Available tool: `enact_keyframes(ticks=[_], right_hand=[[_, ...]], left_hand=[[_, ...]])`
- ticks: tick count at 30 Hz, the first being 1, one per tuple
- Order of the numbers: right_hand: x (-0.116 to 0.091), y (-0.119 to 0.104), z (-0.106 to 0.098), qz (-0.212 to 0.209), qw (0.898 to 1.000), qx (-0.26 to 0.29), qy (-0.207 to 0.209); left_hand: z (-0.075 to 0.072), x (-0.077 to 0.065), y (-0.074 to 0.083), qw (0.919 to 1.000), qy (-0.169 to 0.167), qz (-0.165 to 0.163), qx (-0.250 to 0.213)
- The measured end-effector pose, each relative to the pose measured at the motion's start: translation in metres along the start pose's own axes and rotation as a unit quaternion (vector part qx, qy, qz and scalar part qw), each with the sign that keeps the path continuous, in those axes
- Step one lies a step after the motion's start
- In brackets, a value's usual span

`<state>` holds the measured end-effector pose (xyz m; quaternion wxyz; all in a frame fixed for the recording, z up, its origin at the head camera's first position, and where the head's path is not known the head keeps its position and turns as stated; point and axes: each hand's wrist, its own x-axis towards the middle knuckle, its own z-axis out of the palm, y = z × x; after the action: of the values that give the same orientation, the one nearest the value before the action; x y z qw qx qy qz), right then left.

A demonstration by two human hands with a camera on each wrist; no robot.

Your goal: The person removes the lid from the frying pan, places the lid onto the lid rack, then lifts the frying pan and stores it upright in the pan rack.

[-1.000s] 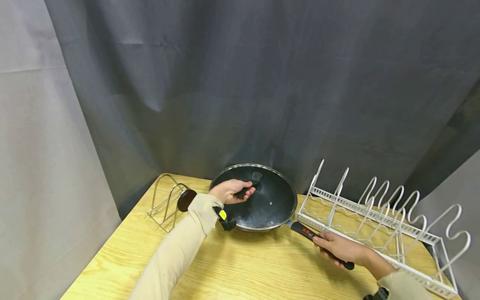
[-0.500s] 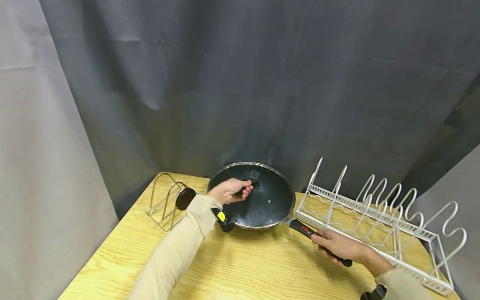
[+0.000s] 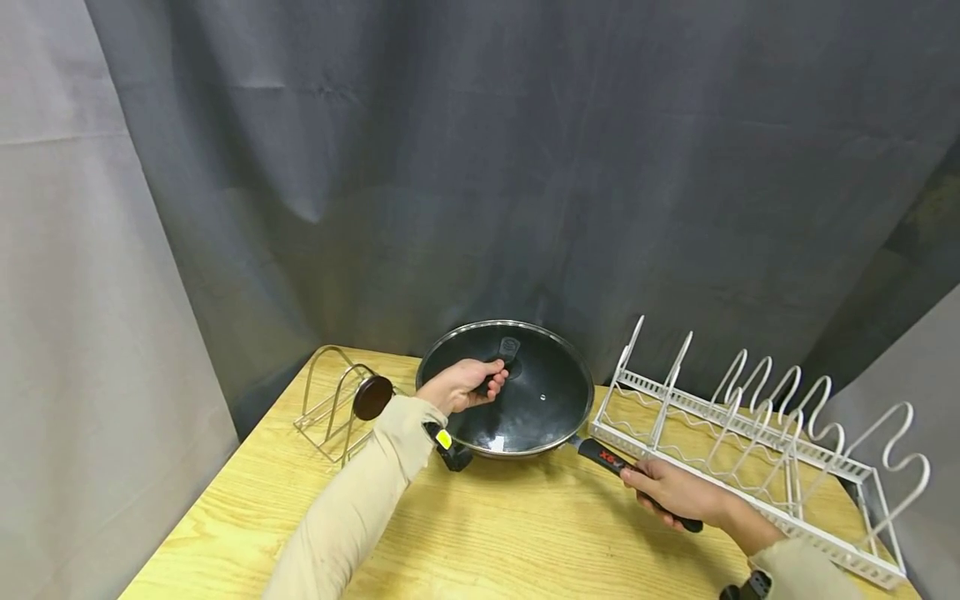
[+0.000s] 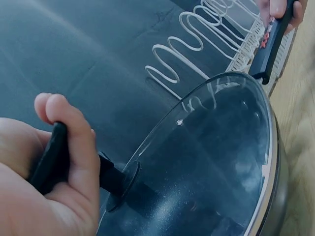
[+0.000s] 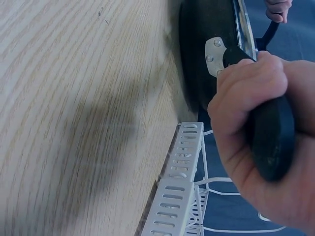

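Observation:
A dark frying pan (image 5: 197, 59) stands at the back of the wooden table, covered by a glass lid (image 3: 551, 387) with a metal rim. My left hand (image 3: 468, 383) grips the lid's black handle (image 4: 51, 162), fingers curled round it. In the left wrist view the lid lies on the pan's rim. The pan's long black handle (image 3: 600, 454) with red lettering is held in my right hand (image 3: 671, 492). In the right wrist view those fingers wrap fully round the handle, its rounded end sticking out of the fist.
A white wire rack (image 3: 750, 429) with wavy dividers stands right of the pan, close to the pan handle. At the left is a small metal wire stand (image 3: 330, 408) beside a round brown disc (image 3: 372, 397). Dark curtain (image 3: 480, 167) hangs behind the table (image 3: 480, 533).
Both hands keep their grips, and pan and lid stay in place. The whole head view shifts only slightly.

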<state>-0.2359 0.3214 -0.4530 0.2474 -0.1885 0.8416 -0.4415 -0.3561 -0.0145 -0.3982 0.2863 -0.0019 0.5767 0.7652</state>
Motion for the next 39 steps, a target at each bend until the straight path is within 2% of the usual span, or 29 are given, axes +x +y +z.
enact_keyframes(ticks=[5,9,16,20,27,35,39], right_hand=[[0.001,0.000,-0.003,0.003,1.000,-0.005,-0.002],[0.002,-0.005,-0.004,0.006,1.000,-0.015,0.002],[0.007,-0.011,-0.003,-0.001,0.998,-0.036,0.047],[0.011,-0.011,0.000,-0.002,0.993,-0.084,0.078],[0.017,-0.020,0.008,-0.015,0.973,-0.183,0.140],[0.024,-0.038,0.021,-0.012,0.931,-0.274,0.240],[0.030,-0.048,0.027,-0.029,0.919,-0.289,0.267]], left_hand=[[0.004,-0.001,0.003,0.9998,0.005,0.016,0.013],[0.005,-0.007,0.005,0.9982,-0.005,0.048,0.036],[0.000,-0.019,0.008,0.9905,-0.010,0.114,0.078],[-0.003,-0.025,0.007,0.9847,-0.014,0.145,0.096],[-0.007,-0.038,0.007,0.9715,0.021,0.186,0.145],[-0.009,-0.051,0.008,0.9602,0.041,0.224,0.162],[-0.010,-0.057,0.005,0.9536,0.049,0.244,0.169]])
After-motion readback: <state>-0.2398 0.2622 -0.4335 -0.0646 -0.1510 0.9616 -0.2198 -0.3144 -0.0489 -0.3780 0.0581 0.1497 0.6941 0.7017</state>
